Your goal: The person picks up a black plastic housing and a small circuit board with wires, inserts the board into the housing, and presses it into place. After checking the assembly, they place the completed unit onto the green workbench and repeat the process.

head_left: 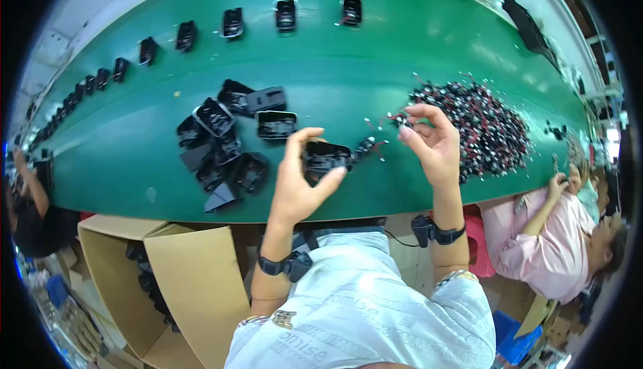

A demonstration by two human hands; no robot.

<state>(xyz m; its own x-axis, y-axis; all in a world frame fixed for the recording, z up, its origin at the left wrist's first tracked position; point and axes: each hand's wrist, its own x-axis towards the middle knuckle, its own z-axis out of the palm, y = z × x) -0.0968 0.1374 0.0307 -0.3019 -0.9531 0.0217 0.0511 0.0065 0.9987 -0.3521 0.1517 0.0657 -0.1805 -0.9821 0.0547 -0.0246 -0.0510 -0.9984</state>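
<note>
My left hand (299,181) grips a black plastic housing (325,156) above the green conveyor belt (348,74). My right hand (432,142) pinches a small wired part (400,120) with red and black leads, just left of a large pile of the same wired parts (485,124). A short wired piece (366,145) sticks out from the housing's right end, between the two hands. Both wrists wear black bands.
A heap of black housings (228,144) lies left of my hands. A row of single housings (232,23) runs along the belt's far side. An open cardboard box (194,288) with black parts stands below left. A person in pink (549,242) sits at right; another person (30,201) at far left.
</note>
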